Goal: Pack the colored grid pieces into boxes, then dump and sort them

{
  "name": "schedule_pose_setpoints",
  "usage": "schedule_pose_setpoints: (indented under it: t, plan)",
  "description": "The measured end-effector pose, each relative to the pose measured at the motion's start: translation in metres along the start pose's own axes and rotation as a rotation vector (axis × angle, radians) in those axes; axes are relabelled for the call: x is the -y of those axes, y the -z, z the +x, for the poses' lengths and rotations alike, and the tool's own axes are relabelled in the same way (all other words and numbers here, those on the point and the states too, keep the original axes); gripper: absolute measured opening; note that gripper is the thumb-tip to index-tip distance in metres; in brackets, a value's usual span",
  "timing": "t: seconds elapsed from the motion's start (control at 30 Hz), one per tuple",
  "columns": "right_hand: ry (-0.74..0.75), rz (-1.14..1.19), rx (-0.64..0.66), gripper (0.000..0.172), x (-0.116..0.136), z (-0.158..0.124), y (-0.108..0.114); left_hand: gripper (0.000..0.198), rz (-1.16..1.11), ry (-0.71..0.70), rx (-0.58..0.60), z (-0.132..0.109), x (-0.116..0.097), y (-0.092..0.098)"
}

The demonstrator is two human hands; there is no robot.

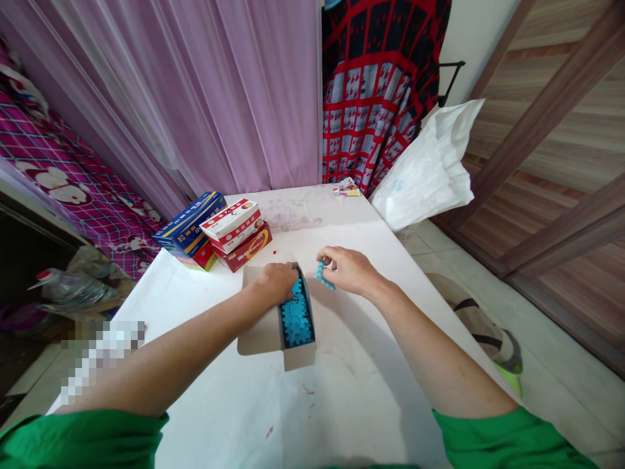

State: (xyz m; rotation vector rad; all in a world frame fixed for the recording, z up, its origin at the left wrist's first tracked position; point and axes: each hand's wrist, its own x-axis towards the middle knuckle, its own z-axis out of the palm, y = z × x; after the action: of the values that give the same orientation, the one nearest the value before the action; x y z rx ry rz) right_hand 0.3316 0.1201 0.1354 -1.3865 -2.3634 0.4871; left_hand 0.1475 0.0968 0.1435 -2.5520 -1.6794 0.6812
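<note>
Resting on blue plastic pieces (296, 319) in a cardboard box (256, 332), the left hand (277, 284) shows no clear grip; the right hand (349, 270), curled nearly shut, pinches a blue piece (323, 277) beside the box.

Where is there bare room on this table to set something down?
The white table is bare between the open cardboard box and the right forearm, and beyond the right hand, holding a blue plastic piece. The far left is crowded around the stacked printed boxes.

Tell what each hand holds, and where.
The right hand pinches a blue interlocking strip by its upper end; the left hand, over a cardboard box, hides any grip.
</note>
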Motion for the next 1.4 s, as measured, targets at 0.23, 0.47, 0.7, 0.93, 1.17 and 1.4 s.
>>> schedule_pose_setpoints:
  t: [0.23, 0.47, 0.7, 0.93, 1.17, 1.4]
  plan:
    - [0.004, -0.011, -0.013, 0.032, 0.018, 0.012, 0.008, 0.048, -0.142, 0.114, -0.166, -0.042, 0.035, 0.016]
    - [0.238, -0.307, 0.144, 0.032, 0.068, 0.033, -0.010, 0.050, -0.276, 0.295, -0.328, -0.091, 0.062, 0.020]
    - [0.228, -0.449, 0.241, 0.028, 0.074, 0.036, -0.039, 0.049, -0.256, 0.229, -0.381, -0.094, 0.067, 0.005]
    - [0.083, -0.300, 0.017, 0.030, 0.046, 0.035, -0.002, 0.047, -0.178, 0.132, -0.328, -0.076, 0.044, 0.010]
    - [0.049, -0.259, 0.089, 0.028, 0.023, 0.016, -0.008, 0.042, 0.003, -0.013, -0.252, -0.030, 0.006, 0.002]
    - [0.064, -0.210, 0.100, 0.028, 0.009, 0.001, -0.009, 0.041, 0.008, -0.051, -0.216, -0.015, 0.009, -0.015]
